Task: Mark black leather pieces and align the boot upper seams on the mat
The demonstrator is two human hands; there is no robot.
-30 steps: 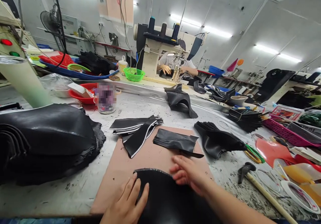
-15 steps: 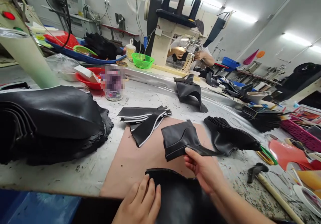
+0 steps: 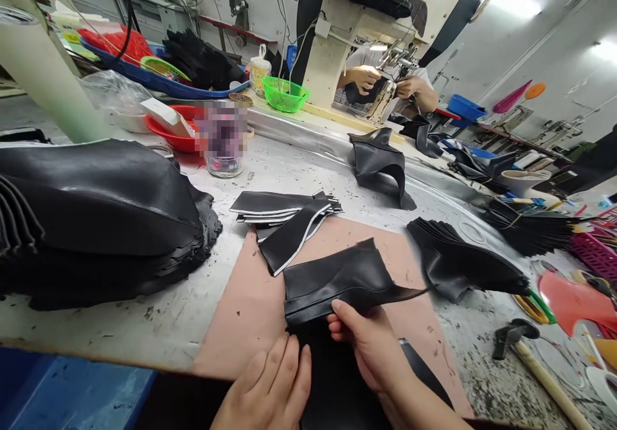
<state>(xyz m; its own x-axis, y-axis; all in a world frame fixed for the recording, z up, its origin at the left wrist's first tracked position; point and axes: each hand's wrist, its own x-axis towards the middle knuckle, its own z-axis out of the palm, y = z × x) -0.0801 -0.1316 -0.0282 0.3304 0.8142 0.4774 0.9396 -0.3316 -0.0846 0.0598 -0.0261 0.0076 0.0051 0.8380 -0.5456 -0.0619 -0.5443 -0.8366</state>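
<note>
Beyond right hand (image 3: pixel 371 346), green basket (image 3: pixel 284 94) holds thread

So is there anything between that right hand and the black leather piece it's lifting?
Nothing visible. The right hand already pinches the lower edge of the black leather piece, held just above the brown mat. The left hand rests flat on another black piece below.

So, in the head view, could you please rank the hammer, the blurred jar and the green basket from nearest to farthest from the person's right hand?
From the right hand:
1. Hammer, to its right at the table's near edge.
2. Blurred jar, up left, beside the red bowl.
3. Green basket, farthest back, by the sewing machine.
</note>
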